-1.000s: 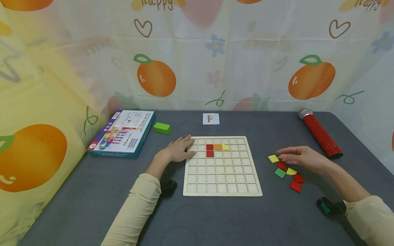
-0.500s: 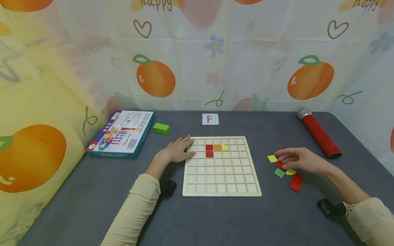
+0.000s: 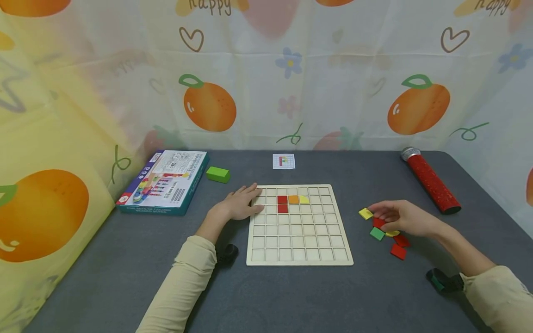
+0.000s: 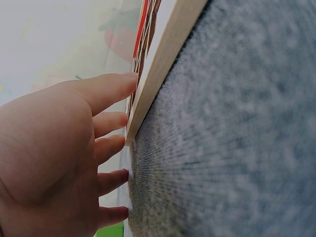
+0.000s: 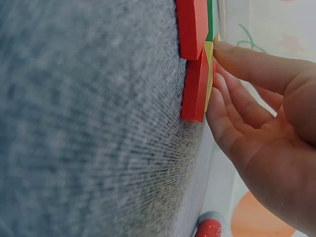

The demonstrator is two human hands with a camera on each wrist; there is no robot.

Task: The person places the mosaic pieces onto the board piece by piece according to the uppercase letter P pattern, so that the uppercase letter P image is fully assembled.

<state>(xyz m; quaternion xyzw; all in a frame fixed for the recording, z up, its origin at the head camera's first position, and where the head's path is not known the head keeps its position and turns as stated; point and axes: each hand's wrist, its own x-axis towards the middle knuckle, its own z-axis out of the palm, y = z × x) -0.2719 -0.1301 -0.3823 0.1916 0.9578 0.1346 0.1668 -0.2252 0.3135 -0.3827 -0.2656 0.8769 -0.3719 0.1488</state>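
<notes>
In the head view, my left hand [image 3: 240, 203] rests at the left edge of the pale gridded board [image 3: 300, 241], fingers spread over its rim. On the board lie two red square tiles [image 3: 282, 199], an orange tile [image 3: 293, 199] and a yellow piece [image 3: 304, 199]. My right hand [image 3: 401, 217] bends over loose tiles at right, thumb and fingertips closed about a red tile [image 3: 378, 223]. Its index fingertip is at a tilted yellow tile [image 3: 365, 213]. Close by are a green tile [image 3: 377, 233], a mostly covered yellow rounded piece [image 3: 392, 234] and two more red tiles [image 3: 398, 251].
Behind the board stands a small card [image 3: 284, 161] with a coloured grid pattern. A flat box [image 3: 166, 180] and a green block [image 3: 218, 174] lie at back left. A red microphone [image 3: 432, 182] lies at back right. A printed fabric sheet [image 3: 333, 74] hangs behind the table.
My right hand has come down and left onto the tiles, its fingers closing in. The yellow tile has shifted slightly left and tilted. My left hand has stayed in place.
</notes>
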